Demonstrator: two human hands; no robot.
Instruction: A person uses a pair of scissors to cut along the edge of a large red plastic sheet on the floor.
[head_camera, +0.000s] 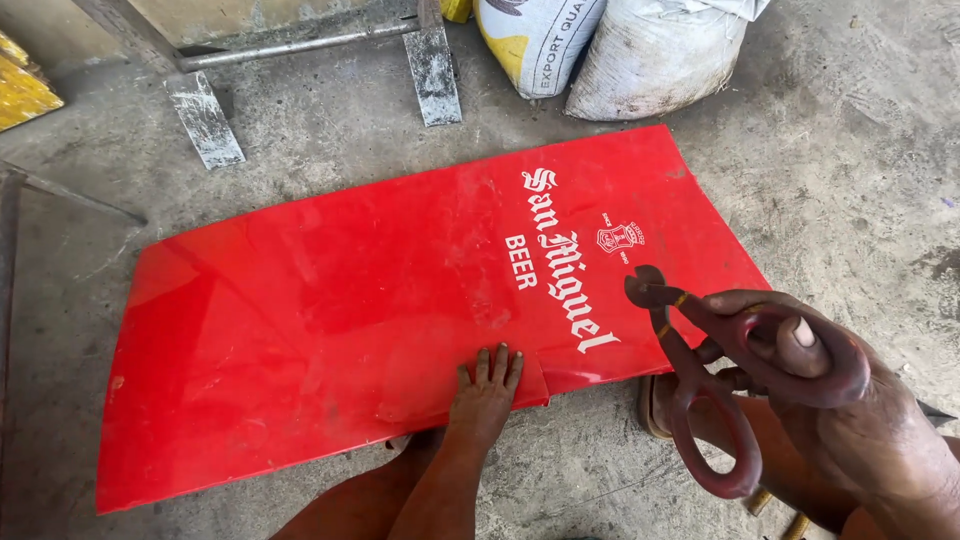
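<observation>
A large glossy red sheet (350, 300) with white lettering and a small crest lies flat on the concrete floor. My right hand (860, 430) grips the loop handles of dark red metal snips (700, 390), whose short jaws hover over the sheet's right part. A bare foot (485, 395) presses on the sheet's near edge, beside a short slit in that edge. My left hand is out of sight.
Two filled sacks (650, 50) lean at the back, just past the sheet's far corner. A metal frame with flat grey feet (205, 115) stands at the back left. A yellow block (20, 90) sits at the far left. A sandal (655, 405) lies under the snips.
</observation>
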